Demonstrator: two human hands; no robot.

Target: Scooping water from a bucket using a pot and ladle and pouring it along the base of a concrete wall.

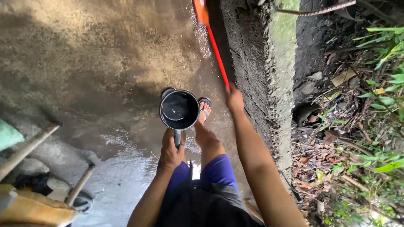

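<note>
My left hand (171, 150) grips the handle of a black dipper pot (179, 110), held upright over the wet concrete floor (105, 63), with a little water in its bottom. My right hand (234, 99) is closed on the red handle of a broom (215, 48) that reaches forward along the base of the wall; its orange head (200, 10) sits at the top edge. My feet in sandals (205, 106) stand on the wet floor below the pot.
A rough concrete wall (269, 84) runs along the right. Beyond it lie soil, dry leaves and green plants (370, 159). Wooden tool handles (25, 151), a yellow cloth (38, 210) and clutter sit at the lower left.
</note>
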